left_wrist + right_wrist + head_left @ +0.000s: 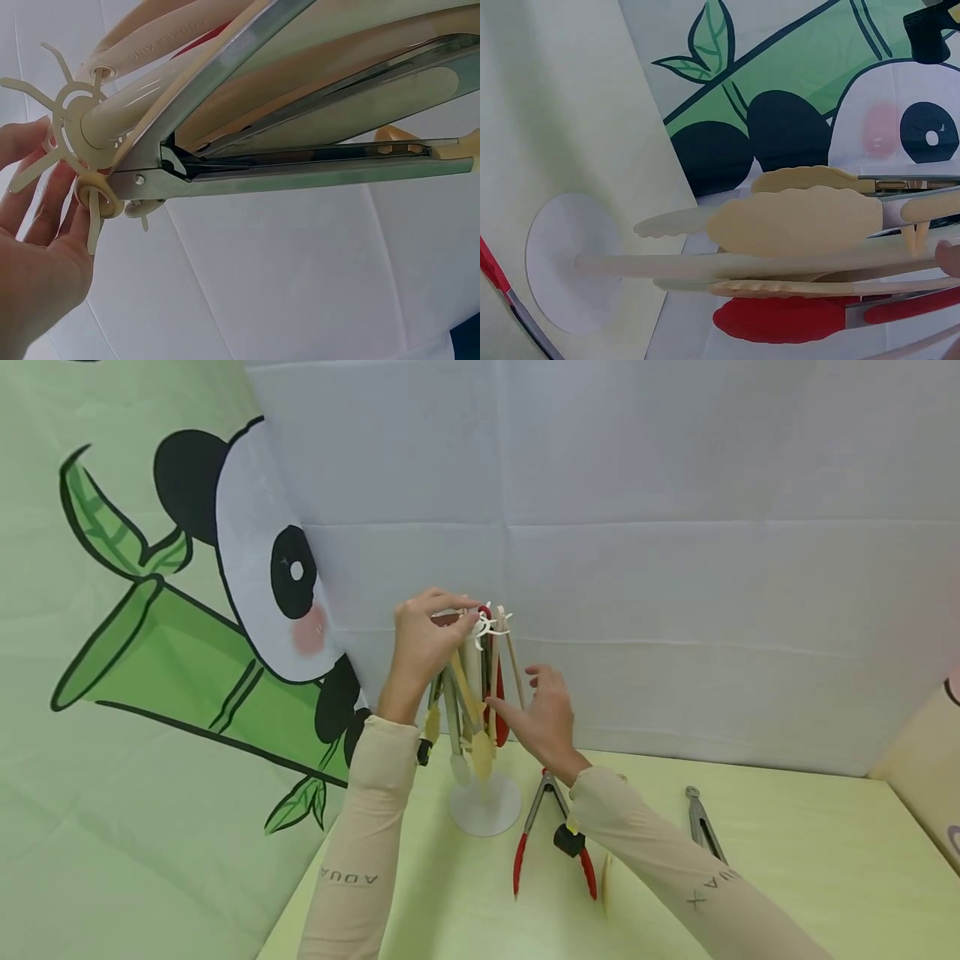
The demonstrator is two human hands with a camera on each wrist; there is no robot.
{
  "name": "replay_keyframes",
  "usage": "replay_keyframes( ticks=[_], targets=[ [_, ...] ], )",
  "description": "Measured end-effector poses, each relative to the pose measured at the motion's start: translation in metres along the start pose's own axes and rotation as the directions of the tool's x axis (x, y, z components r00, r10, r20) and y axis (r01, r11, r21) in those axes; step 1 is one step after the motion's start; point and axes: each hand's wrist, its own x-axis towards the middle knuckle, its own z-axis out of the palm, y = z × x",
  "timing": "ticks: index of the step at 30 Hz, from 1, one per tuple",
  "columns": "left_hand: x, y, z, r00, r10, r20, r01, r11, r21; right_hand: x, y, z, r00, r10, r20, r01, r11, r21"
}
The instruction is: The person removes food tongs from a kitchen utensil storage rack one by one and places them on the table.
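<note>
A white stand with a round base (485, 806) and hooked top (491, 625) carries several hanging kitchen tongs, some with beige ends (795, 221) and one with red ends (780, 320). At the top, my left hand (423, 639) holds the hooked top (71, 124) between thumb and fingers, close to a beige loop of metal tongs (142, 180) on a prong. To the right of the hanging tongs is my right hand (547, 718), its fingers spread and its thumb near them. Whether the thumb touches them is unclear.
Red-handled tongs (519, 852) lie spread on the yellow table (795, 860), with a black object (569, 840) by one arm. Grey metal tongs (701, 818) lie farther right. A white cloth wall (675, 610) hangs behind, and a panda print (262, 560) is at left.
</note>
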Motion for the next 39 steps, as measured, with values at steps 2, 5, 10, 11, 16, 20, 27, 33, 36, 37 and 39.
replay_keyframes(
  ticks=[2,5,10,11,16,20,27,33,36,37,39],
  targets=[
    [0.001,0.000,0.000,1.000,0.007,-0.001,-0.007,1.000,-0.001,0.002,-0.002,0.004,1.000,0.010,-0.002,-0.010,1.000,-0.023],
    [0.001,0.000,0.000,1.000,0.013,-0.005,-0.013,1.000,0.002,0.005,-0.006,0.010,1.000,0.017,-0.006,-0.017,0.999,-0.045],
    [0.000,0.001,0.001,1.000,0.006,0.001,-0.006,1.000,-0.008,0.007,-0.011,0.015,0.999,0.028,-0.030,-0.030,0.997,-0.067],
    [-0.001,0.001,0.001,1.000,0.006,0.003,-0.006,1.000,-0.011,0.007,-0.012,0.016,0.999,0.034,-0.034,-0.037,0.997,-0.073],
    [-0.002,0.001,-0.001,1.000,0.013,-0.002,-0.013,1.000,-0.010,0.008,-0.015,0.017,0.998,0.048,-0.050,-0.052,0.996,-0.077],
    [-0.002,0.001,-0.002,1.000,0.021,0.003,-0.021,1.000,-0.017,0.008,-0.016,0.017,0.996,0.053,-0.066,-0.058,0.995,-0.077],
    [-0.001,0.002,0.000,1.000,0.023,0.006,-0.023,1.000,-0.016,0.008,-0.013,0.017,0.995,0.040,-0.090,-0.048,0.994,-0.098],
    [0.000,0.002,0.001,1.000,0.022,0.001,-0.022,1.000,-0.007,0.011,-0.008,0.018,0.995,0.030,-0.098,-0.042,0.992,-0.122],
    [0.000,0.001,0.001,1.000,0.017,0.000,-0.017,1.000,-0.007,0.012,-0.006,0.019,0.995,0.025,-0.100,-0.038,0.991,-0.127],
    [0.001,0.001,0.002,1.000,0.016,-0.001,-0.016,1.000,-0.005,0.013,-0.006,0.020,0.995,0.022,-0.102,-0.035,0.991,-0.127],
    [0.001,0.002,0.002,1.000,0.017,-0.004,-0.017,1.000,0.002,0.013,-0.005,0.020,0.995,0.009,-0.104,-0.022,0.992,-0.127]
  ],
)
